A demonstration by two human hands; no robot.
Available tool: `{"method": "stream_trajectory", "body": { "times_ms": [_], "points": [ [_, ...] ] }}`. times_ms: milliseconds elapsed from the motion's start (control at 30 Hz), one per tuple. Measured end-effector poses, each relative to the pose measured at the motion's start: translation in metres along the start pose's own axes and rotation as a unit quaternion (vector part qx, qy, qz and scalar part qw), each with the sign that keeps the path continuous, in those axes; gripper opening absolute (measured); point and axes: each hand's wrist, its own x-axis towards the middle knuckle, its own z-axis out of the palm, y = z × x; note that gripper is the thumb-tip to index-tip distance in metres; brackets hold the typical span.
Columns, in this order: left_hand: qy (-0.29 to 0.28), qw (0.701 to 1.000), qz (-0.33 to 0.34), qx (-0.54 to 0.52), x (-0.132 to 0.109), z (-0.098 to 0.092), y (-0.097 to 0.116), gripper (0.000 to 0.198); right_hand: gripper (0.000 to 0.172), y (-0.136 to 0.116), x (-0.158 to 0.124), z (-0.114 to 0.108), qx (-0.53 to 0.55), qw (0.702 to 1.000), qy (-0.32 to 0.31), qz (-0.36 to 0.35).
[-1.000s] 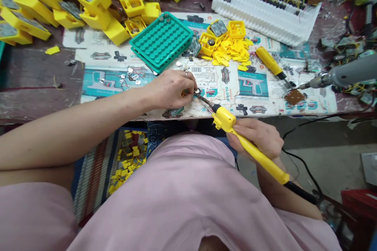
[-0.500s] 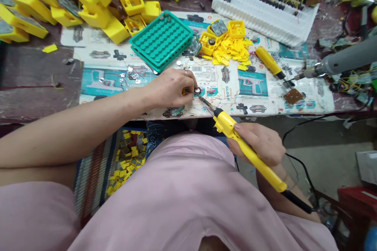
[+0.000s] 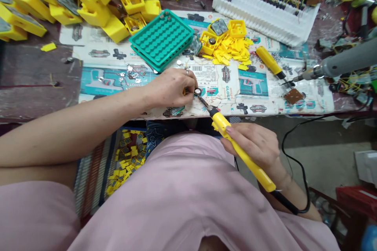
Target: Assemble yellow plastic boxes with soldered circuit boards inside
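My right hand (image 3: 255, 143) is wrapped round a yellow soldering iron (image 3: 244, 160), whose metal tip points up and left. That tip meets, or nearly meets, a small round metal part (image 3: 198, 91) at the fingertips of my left hand (image 3: 178, 88). The left fingers are closed in a pinch; a bit of yellow shows between them, and the rest of what they hold is hidden. A small green board (image 3: 178, 111) lies just below that hand. Behind it sits a green tray (image 3: 161, 41) with rows of round pockets.
A heap of small yellow plastic pieces (image 3: 231, 49) lies behind my hands. Yellow housings (image 3: 114, 29) are piled at the back left, and a white ribbed tray (image 3: 262, 15) with wired parts stands at the back right. A grey tool (image 3: 344, 60) juts in from the right.
My right hand and the soldering iron have shifted slightly left, and the iron's rear end has swung up and left. My left hand stays nearly in place.
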Motion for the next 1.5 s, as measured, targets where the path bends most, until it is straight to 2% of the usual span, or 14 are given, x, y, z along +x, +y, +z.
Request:
{"method": "stream_trajectory", "body": {
  "times_ms": [133, 333, 633, 733, 833, 967, 1133, 1367, 1500],
  "points": [
    [0.002, 1.0, 0.003, -0.003, 0.001, 0.0, 0.0, 0.015, 0.032, 0.0, 0.001, -0.002, -0.02, 0.999, 0.001, -0.036],
    [-0.005, 1.0, 0.001, -0.001, 0.002, 0.0, 0.0, 0.015, 0.031, -0.001, 0.002, -0.004, -0.036, 0.998, -0.024, -0.048],
    [0.013, 0.997, 0.077, 0.027, 0.001, -0.001, -0.002, 0.017, 0.033, 0.011, 0.004, -0.002, -0.07, 0.989, -0.003, -0.134],
    [-0.007, 0.997, 0.069, 0.019, 0.002, -0.001, -0.002, 0.016, 0.033, 0.015, 0.005, 0.0, -0.071, 0.985, 0.011, -0.155],
    [-0.022, 0.998, 0.054, 0.022, 0.004, -0.003, -0.001, 0.015, 0.033, 0.014, 0.004, -0.001, -0.074, 0.987, 0.008, -0.145],
    [-0.027, 0.998, 0.05, 0.024, 0.005, -0.005, 0.0, 0.015, 0.026, 0.01, 0.002, -0.003, -0.055, 0.994, 0.008, -0.093],
    [-0.023, 0.998, 0.048, 0.022, 0.005, -0.004, 0.0, 0.015, 0.018, 0.009, 0.0, 0.0, -0.018, 0.991, 0.101, -0.084],
    [-0.012, 0.998, 0.058, 0.024, 0.005, -0.003, -0.001, 0.014, 0.04, 0.018, -0.014, 0.007, -0.026, 0.992, 0.123, -0.03],
    [-0.016, 0.998, 0.047, 0.028, 0.005, -0.003, 0.0, 0.014, 0.055, 0.02, -0.017, 0.008, -0.048, 0.985, 0.165, 0.006]
  ]
}}
